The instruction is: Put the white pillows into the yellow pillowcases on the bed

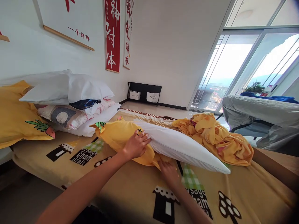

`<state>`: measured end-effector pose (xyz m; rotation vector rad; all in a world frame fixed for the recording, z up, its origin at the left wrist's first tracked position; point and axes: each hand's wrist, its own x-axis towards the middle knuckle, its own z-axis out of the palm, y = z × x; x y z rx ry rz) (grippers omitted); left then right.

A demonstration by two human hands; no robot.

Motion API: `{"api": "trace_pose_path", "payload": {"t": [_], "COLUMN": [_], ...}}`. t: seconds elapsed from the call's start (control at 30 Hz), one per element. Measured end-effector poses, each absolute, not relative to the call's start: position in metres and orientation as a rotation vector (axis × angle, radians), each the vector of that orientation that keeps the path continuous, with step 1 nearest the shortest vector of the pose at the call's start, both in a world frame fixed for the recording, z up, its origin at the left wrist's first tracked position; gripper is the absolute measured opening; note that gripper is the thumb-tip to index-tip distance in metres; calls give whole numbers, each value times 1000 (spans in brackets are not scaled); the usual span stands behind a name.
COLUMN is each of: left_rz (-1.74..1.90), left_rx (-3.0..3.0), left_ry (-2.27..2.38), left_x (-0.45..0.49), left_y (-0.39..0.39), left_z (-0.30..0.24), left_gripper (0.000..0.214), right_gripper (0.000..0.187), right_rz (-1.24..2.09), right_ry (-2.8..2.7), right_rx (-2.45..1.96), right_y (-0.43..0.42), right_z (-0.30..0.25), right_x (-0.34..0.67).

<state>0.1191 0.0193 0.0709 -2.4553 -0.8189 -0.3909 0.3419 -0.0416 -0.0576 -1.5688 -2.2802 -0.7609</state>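
A white pillow (182,143) lies across the bed, its left part inside a yellow pillowcase (119,132) with carrot prints. My left hand (137,144) is closed on the top of the pillowcase near its opening, where the white pillow comes out. Lower and to the right, my right hand (168,171) is closed on the front edge of the pillowcase opening, below the pillow; its fingertips are partly hidden by the cloth. The pillow's bare right end points towards the bed's right side.
Left, white pillows (88,87) are stacked on patterned ones, beside a yellow cased pillow (21,121). Right, crumpled yellow cloth (217,137) touches another person's arm (275,168). A printed sheet (130,189) covers the bed. Beyond stand a black rack (144,88) and a covered chair (259,109).
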Motion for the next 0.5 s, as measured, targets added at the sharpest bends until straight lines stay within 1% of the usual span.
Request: {"api": "trace_pose_path", "payload": {"t": [0.2,0.37,0.5], "left_rz": [-471,-503,-448], "left_rx": [-2455,-2463,-2480], "left_ry": [-937,-976,-886], "left_x": [120,117,119], "left_y": [32,35,24], "left_z": [84,84,75], "left_gripper": [44,44,43], "right_gripper": [39,32,25], "right_rz": [-752,-825,-882], "right_ry": [-2244,-2141,-2091], "right_rx": [-1507,-1512,-1561], "right_y": [-63,-76,-78], "right_z": [-27,-26,-40], "right_x": [401,453,468]}}
